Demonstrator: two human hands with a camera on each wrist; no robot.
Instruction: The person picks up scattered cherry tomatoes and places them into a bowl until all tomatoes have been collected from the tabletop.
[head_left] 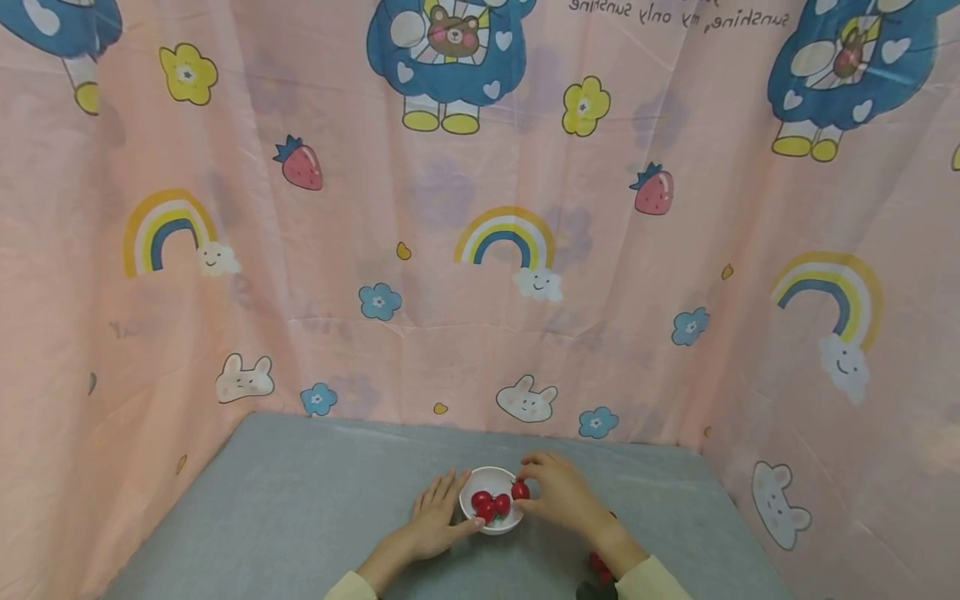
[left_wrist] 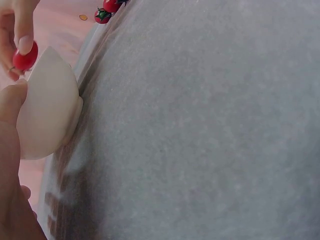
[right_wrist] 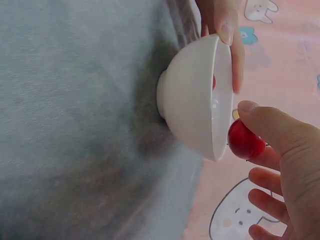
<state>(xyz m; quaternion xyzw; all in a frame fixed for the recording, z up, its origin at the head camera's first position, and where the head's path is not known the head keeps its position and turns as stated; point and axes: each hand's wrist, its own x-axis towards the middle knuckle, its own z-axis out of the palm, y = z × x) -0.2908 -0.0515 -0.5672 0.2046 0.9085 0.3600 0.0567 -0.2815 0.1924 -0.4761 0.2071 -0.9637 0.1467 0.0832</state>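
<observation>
A white bowl (head_left: 489, 478) stands on the grey cloth, with several red cherry tomatoes (head_left: 486, 507) lying inside. My left hand (head_left: 437, 518) holds the bowl from its left side, thumb at the near rim and the fingers along the far side. Between thumb and fingertips, my right hand (head_left: 561, 495) pinches another cherry tomato (right_wrist: 246, 140) at the bowl's right rim. The right wrist view shows this fruit right beside the rim, the other fingers spread loosely below it. From the left wrist, the bowl's outer wall (left_wrist: 50, 105) hides its contents.
More cherry tomatoes (head_left: 600, 567) lie by my right forearm, partly hidden by it, near a dark object (head_left: 596, 591) at the bottom edge. Grey cloth (head_left: 300, 500) covers the table. A pink printed curtain (head_left: 337, 225) hangs behind and at both sides.
</observation>
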